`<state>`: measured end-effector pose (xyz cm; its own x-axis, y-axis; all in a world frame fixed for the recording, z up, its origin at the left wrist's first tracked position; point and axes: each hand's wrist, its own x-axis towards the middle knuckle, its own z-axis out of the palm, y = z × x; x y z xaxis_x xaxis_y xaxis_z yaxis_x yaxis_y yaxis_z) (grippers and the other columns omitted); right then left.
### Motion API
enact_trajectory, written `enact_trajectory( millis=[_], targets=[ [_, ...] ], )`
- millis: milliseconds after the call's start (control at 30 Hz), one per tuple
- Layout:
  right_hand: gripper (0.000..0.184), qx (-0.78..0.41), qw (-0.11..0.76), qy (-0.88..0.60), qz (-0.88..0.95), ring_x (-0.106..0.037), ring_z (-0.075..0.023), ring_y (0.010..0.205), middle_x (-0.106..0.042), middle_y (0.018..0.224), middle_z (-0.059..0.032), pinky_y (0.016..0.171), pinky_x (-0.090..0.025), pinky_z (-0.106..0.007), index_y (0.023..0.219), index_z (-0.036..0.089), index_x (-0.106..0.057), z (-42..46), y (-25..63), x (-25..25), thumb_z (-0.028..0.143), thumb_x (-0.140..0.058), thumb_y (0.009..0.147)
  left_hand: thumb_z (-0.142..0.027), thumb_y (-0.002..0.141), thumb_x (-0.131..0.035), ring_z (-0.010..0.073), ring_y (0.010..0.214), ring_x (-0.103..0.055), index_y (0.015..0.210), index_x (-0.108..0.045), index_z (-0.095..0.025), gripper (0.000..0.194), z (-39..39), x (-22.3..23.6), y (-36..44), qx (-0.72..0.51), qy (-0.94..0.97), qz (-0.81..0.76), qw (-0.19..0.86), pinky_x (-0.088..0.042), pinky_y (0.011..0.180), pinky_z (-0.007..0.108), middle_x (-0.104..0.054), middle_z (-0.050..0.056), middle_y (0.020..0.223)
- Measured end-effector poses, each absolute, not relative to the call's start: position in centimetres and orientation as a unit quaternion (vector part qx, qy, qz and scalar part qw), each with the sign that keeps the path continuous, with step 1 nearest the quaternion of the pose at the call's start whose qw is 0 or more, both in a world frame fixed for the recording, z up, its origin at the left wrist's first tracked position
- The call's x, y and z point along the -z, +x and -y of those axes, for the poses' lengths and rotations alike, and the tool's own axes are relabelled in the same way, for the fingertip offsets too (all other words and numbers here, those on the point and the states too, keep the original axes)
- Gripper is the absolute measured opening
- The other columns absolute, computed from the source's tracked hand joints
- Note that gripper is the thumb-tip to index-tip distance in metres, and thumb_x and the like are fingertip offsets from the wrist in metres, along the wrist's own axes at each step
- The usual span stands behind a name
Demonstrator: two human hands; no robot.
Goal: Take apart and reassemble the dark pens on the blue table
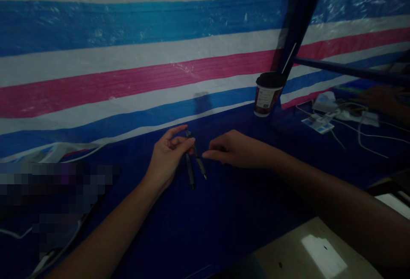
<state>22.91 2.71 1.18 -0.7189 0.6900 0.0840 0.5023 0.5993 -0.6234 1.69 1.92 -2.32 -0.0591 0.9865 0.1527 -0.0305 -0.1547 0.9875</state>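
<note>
My left hand [171, 149] is closed around a slim dark pen [201, 166] with a pointed metal tip like a fountain pen's nib, aimed down and toward me. A second dark, rod-like piece [190, 172] hangs or lies beside it under the fingers; I cannot tell whether it is also gripped. Just to the right is my right hand [229, 149], its fingers curled and the thumb stretched toward the pen. A gap shows between thumb and forefinger, with nothing visible in it. Both hands are over the dark blue table [179, 228].
A lidded paper cup [268, 94] stands at the back, beside a dark blue post [303, 27]. White cables and small packets [320, 123] lie to the right, near another person's hand [381, 100]. Striped plastic sheeting [144, 78] backs the table. The left side is pixelated.
</note>
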Motion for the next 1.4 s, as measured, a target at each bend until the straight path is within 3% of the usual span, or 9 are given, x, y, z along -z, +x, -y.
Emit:
enact_trajectory(
  millis=[233,467,600,733,967,1100,1167,1267,1400],
  targets=[
    [0.053,-0.097,0.077,-0.495,0.860,-0.057,-0.0208,0.062,-0.067,0.069,-0.0109,0.057,-0.031,-0.032,0.070,0.019,-0.067,-3.9,24.9,-1.9,0.060,-0.049,0.098,-0.026,0.072,-0.084,0.0103,0.057,-0.064,0.112,-0.068,-0.015,0.044,-2.3,2.7,1.7,-0.547,0.531,-0.475,0.440,-0.051,0.062,0.024,-0.067,-0.005,0.064],
    [0.062,-0.161,-0.071,-0.486,0.856,-0.061,-0.0221,0.056,-0.067,0.060,-0.0108,0.057,-0.041,-0.035,0.059,0.019,-0.065,-3.3,25.0,-1.9,0.073,-0.056,0.087,-0.028,0.068,-0.086,0.0117,0.053,-0.061,0.108,-0.066,-0.014,0.047,-2.6,2.8,1.7,-0.550,0.510,-0.498,0.435,-0.049,0.059,0.026,-0.068,-0.003,0.061],
    [0.049,-0.176,-0.112,-0.462,0.862,-0.063,-0.0199,0.057,-0.070,0.062,-0.0088,0.058,-0.041,-0.032,0.066,0.017,-0.070,-3.1,24.5,-1.9,0.059,-0.060,0.089,-0.035,0.071,-0.083,0.0137,0.056,-0.061,0.107,-0.067,-0.015,0.044,-2.8,3.0,1.4,-0.512,0.561,-0.522,0.389,-0.048,0.058,0.028,-0.068,-0.002,0.063],
    [0.029,-0.127,-0.095,-0.464,0.871,-0.068,-0.0220,0.069,-0.076,0.085,-0.0124,0.057,-0.039,-0.030,0.086,0.016,-0.074,-2.9,24.2,-2.3,0.038,-0.055,0.090,-0.038,0.077,-0.076,0.0146,0.058,-0.059,0.113,-0.067,-0.017,0.042,-2.6,3.5,1.1,-0.414,0.654,-0.561,0.292,-0.044,0.058,0.029,-0.063,-0.004,0.065],
    [0.024,-0.167,0.040,-0.477,0.862,-0.064,-0.0170,0.069,-0.074,0.083,-0.0073,0.056,-0.034,-0.027,0.087,0.018,-0.066,-3.5,24.3,-2.2,0.039,-0.057,0.095,-0.033,0.088,-0.064,0.0165,0.060,-0.056,0.120,-0.065,-0.016,0.036,-2.1,3.9,0.8,-0.308,0.741,-0.587,0.105,-0.047,0.061,0.033,-0.061,-0.001,0.074],
    [0.018,-0.237,0.090,-0.427,0.868,-0.060,-0.0134,0.067,-0.070,0.078,-0.0031,0.061,-0.036,-0.026,0.087,0.017,-0.060,-3.8,24.3,-2.1,0.031,-0.057,0.099,-0.033,0.094,-0.061,0.0262,0.103,-0.061,0.144,-0.048,-0.016,0.054,-2.0,3.5,0.4,-0.358,0.777,-0.518,-0.026,-0.052,0.089,0.044,-0.059,0.014,0.123],
    [0.015,-0.254,0.114,-0.396,0.875,-0.058,-0.0133,0.068,-0.068,0.080,-0.0024,0.063,-0.037,-0.026,0.092,0.017,-0.060,-3.9,24.3,-1.9,0.030,-0.057,0.099,-0.035,0.098,-0.057,0.0313,0.122,-0.052,0.141,-0.052,-0.019,0.046,-1.9,3.2,0.2,-0.334,0.813,-0.472,-0.066,-0.047,0.100,0.050,-0.053,0.015,0.135],
    [0.014,-0.263,0.140,-0.374,0.878,-0.058,-0.0144,0.071,-0.067,0.085,-0.0034,0.066,-0.038,-0.026,0.099,0.016,-0.061,-4.2,24.2,-1.6,0.029,-0.056,0.100,-0.034,0.104,-0.049,0.0307,0.116,-0.052,0.120,-0.063,-0.019,0.026,-1.9,3.0,-0.1,-0.269,0.854,-0.436,-0.093,-0.046,0.094,0.047,-0.061,0.012,0.121],
    [0.025,-0.286,0.128,-0.350,0.883,-0.060,-0.0167,0.077,-0.069,0.087,-0.0053,0.070,-0.040,-0.029,0.098,0.016,-0.065,-4.4,24.1,-1.1,0.035,-0.050,0.103,-0.035,0.105,-0.046,0.0269,0.092,-0.055,0.108,-0.067,-0.019,0.026,-1.9,2.5,-0.1,-0.227,0.872,-0.413,-0.130,-0.042,0.079,0.041,-0.066,0.008,0.094]
  ],
)
